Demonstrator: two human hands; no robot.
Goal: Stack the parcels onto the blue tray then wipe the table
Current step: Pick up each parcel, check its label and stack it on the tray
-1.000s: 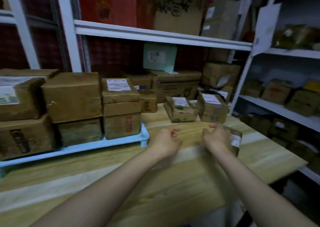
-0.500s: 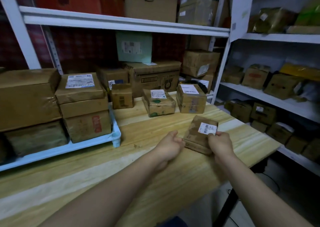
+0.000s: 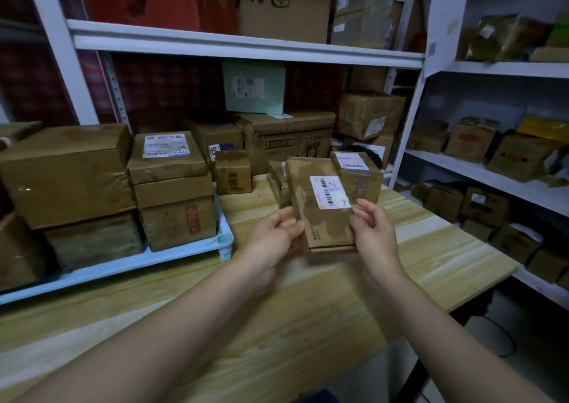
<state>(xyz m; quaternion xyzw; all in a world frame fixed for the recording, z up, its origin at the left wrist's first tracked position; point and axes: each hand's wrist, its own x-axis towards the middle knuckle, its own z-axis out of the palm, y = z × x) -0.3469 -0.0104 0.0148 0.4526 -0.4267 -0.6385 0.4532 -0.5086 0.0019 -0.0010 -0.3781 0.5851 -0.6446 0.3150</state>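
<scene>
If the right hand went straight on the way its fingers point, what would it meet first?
The right hand grips the flat parcel; beyond it, the labelled box standing on the table looks first in line, though depth is unclear.

A flat brown parcel [image 3: 320, 218] (white barcode label facing up) held tilted above the tabletop [image 3: 308, 310]; taped brown parcels [image 3: 167, 156] stacked on the blue tray [image 3: 123, 264] to its left

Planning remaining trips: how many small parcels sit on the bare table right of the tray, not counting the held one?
3: plain box by the blue tray; half-hidden box behind the held parcel; labelled box beyond the right hand. More may be hidden.
</scene>
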